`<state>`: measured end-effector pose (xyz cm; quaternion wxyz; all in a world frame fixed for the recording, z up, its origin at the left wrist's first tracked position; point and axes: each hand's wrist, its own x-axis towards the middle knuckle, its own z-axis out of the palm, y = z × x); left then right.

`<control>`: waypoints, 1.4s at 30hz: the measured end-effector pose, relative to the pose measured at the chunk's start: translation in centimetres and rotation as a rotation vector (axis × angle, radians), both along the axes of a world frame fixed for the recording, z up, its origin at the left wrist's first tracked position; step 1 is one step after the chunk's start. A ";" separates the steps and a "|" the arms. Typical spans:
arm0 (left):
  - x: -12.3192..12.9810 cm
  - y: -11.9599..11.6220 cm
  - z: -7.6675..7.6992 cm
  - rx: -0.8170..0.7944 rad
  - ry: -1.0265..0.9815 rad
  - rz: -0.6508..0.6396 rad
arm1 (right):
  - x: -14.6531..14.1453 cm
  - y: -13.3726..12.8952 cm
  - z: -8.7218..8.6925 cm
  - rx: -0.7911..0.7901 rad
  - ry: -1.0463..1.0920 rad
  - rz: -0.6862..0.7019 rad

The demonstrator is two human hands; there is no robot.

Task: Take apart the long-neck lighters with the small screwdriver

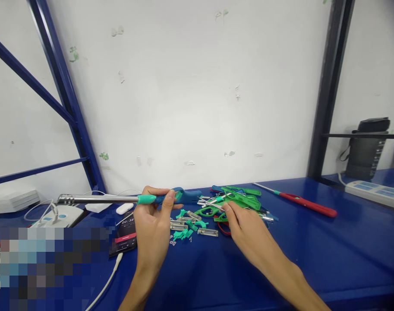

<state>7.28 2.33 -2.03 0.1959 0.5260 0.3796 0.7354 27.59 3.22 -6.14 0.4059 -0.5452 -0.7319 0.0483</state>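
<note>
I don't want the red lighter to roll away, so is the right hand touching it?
Apart: the head view shows bare blue table between the right hand and the red lighter.

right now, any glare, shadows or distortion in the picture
Head view throughout: glints on the metal tube; soft shadows on the blue table; blue post and dark post splaying outward toward the top, probably wide-angle distortion; pixelated patch hiding part of the lower left.

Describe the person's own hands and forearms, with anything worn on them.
The left hand and right hand are ungloved, with no ring, watch or bracelet showing. The slim left forearm and right forearm are bare as far as they show, with no sleeve in view.
</note>
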 end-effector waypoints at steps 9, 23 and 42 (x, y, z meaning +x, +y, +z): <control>0.1 -0.3 0.3 -0.035 0.072 0.027 | 0.2 -0.4 0.3 0.053 0.053 0.028; -0.2 -0.2 0.3 -0.030 0.057 -0.011 | 0.1 0.3 -0.6 0.098 -0.048 0.050; 0.2 -0.5 0.5 -0.059 0.110 -0.032 | 0.2 0.5 -0.2 0.036 -0.098 -0.009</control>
